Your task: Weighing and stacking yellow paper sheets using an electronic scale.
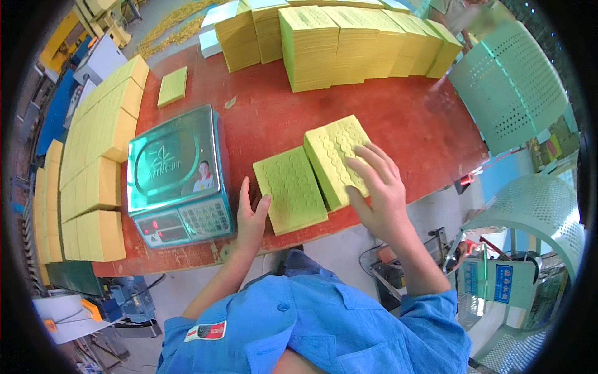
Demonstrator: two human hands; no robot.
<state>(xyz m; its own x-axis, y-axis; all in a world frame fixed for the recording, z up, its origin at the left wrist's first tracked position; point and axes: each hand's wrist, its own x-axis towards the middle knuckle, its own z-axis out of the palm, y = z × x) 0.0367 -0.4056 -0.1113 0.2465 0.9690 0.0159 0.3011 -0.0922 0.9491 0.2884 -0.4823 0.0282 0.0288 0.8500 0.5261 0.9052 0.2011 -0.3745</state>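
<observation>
Two open hands, left (250, 215) and right (374, 181), flat on yellow stacks (311, 171) beside scale (177, 177).

Right hand (374, 187) flat on right yellow stack (333, 156); left hand (249, 218) touching left stack (289, 187).

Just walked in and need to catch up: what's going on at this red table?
A person in a blue shirt handles two embossed yellow-green paper stacks. The right hand lies flat on the right stack; the left hand touches the left stack's edge. A scale sits alongside, its platform bare.
</observation>
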